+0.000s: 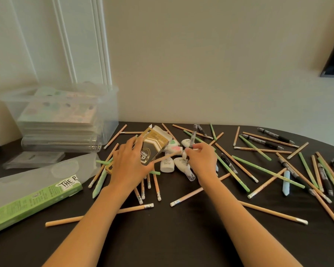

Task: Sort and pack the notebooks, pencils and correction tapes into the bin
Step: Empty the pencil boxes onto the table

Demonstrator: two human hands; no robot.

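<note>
Two grips at work over stationery on the bench (pixel 181 237)
Left grip (pixel 131 162) clasps a black-and-gold box (pixel 154 145) at centre; right grip (pixel 201 158) pinches a pen (pixel 192 138) just right of it; correction tapes (pixel 167 164) lie between them; pencils (pixel 274 212) lie scattered around; notebooks (pixel 58 116) sit stacked in the bin (pixel 108 105), left.

Person's upper limbs, head view. Left hand (pixel 130 164) and right hand (pixel 202 160): both uncovered from fingertips to wrist. Left forearm (pixel 89 218) and right forearm (pixel 245 218): uncovered along the whole visible length, each long and slender, broadest at the lower edge of the view and narrowing evenly toward the wrist. Surface smooth and uniform. Knuckles form low ridges across the back of the left hand. Nails and other fine finger detail are too blurred to tell.
</note>
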